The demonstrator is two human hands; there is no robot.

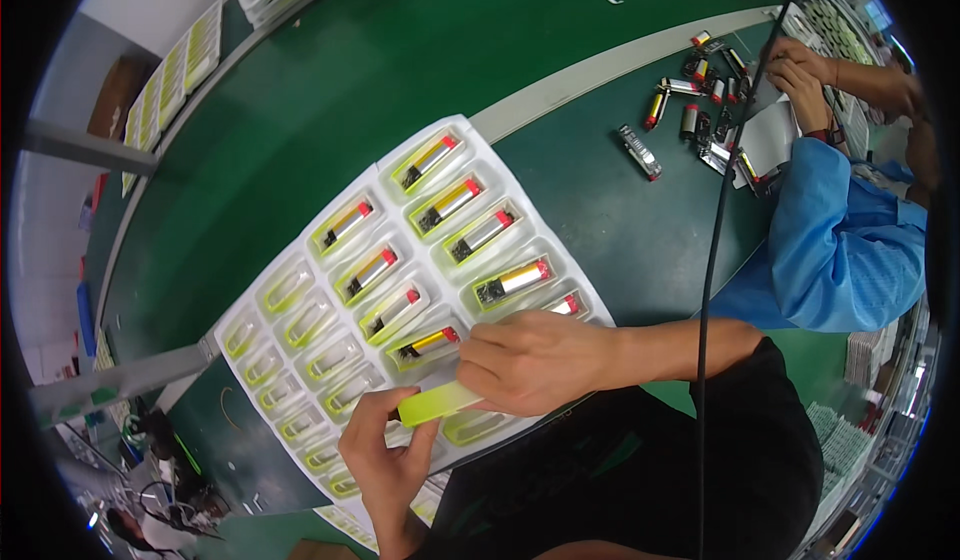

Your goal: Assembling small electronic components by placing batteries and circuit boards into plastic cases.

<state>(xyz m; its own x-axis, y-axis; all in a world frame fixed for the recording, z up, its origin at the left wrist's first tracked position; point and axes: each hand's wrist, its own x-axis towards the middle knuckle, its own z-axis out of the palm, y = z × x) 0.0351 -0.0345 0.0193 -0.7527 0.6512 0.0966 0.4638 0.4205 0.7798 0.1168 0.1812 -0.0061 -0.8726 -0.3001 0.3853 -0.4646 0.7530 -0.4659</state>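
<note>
A white moulded tray (300, 255) lies on the green table, its pockets lined in yellow-green. Several pockets at the upper right hold small silver cylinders with a red end, such as one cylinder (512, 282); the pockets at the lower left look empty. My right hand (535, 360) and my left hand (385, 455) both pinch a flat yellow-green casing (438, 402) just above the tray's near edge. The right hand covers part of the nearest pockets.
A co-worker in a blue sleeve (835, 240) sits at the right, hands (805, 70) over a loose pile of cylinders (700, 100) on the table. More trays (185, 65) are stacked at the upper left. A black cable (715, 260) hangs down through the view.
</note>
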